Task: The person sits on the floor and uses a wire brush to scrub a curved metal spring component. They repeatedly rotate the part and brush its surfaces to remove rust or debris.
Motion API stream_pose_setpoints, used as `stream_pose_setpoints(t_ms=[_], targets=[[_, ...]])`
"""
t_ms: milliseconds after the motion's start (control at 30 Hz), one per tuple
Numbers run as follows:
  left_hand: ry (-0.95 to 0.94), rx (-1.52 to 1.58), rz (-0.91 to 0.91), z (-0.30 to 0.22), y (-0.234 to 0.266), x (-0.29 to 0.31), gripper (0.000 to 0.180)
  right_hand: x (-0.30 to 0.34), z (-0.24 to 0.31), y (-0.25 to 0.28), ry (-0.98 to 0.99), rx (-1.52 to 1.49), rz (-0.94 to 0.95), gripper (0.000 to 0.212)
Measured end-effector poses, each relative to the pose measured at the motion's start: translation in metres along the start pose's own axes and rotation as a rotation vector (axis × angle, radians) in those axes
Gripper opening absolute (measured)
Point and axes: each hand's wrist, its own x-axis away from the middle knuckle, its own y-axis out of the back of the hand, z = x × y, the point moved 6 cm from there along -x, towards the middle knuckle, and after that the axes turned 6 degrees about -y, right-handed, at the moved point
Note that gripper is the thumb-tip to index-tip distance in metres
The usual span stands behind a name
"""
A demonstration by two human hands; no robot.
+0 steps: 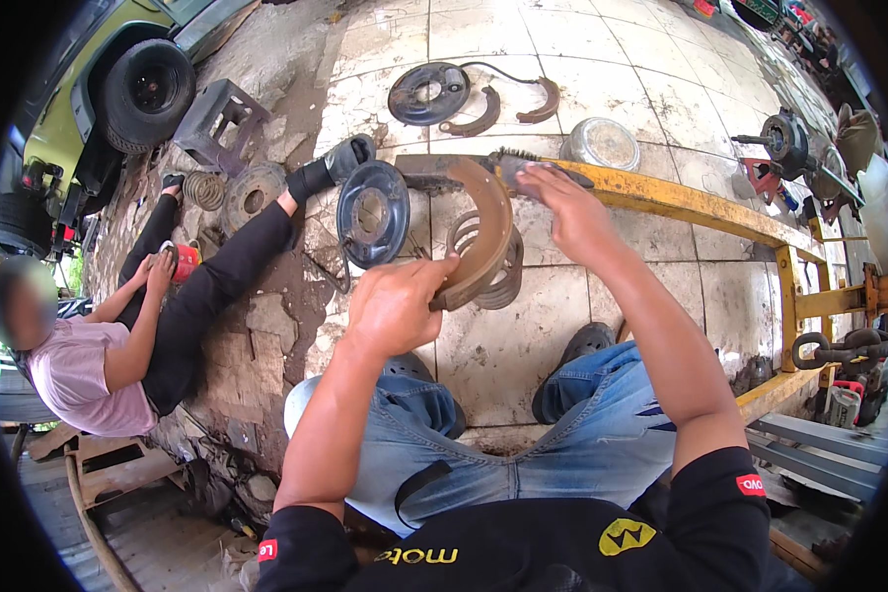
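Note:
My left hand (397,304) is closed round the lower end of a curved, rusty brake shoe (493,222), which stands tilted in front of me. At the shoe's upper end my right hand (562,202) grips a dark wire brush (572,175), its bristles showing beside the fingers. The brush lies close against the shoe; whether they touch I cannot tell. Behind the shoe, partly hidden, is a rusty coil spring (508,281). A dark round backing plate (373,215) lies to the left of it on the tiles.
A yellow metal frame (681,195) runs across to the right. Farther off lie another backing plate (428,94), two loose brake shoes (476,113) and a round metal drum (603,145). At left a person (104,365) sits with legs stretched out, holding a red can (184,261).

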Motion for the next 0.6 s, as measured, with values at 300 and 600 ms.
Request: stream_pose_setpoints(t_ms=[300, 600], targets=[[0.063, 0.066, 0.025, 0.004, -0.004, 0.001, 0.048, 0.0, -0.003, -0.003, 0.042, 0.064, 0.008, 0.072], [0.656, 0.971, -0.181, 0.035, -0.029, 0.006, 0.043, 0.001, 0.016, 0.013, -0.008, -0.153, -0.15, 0.069]])
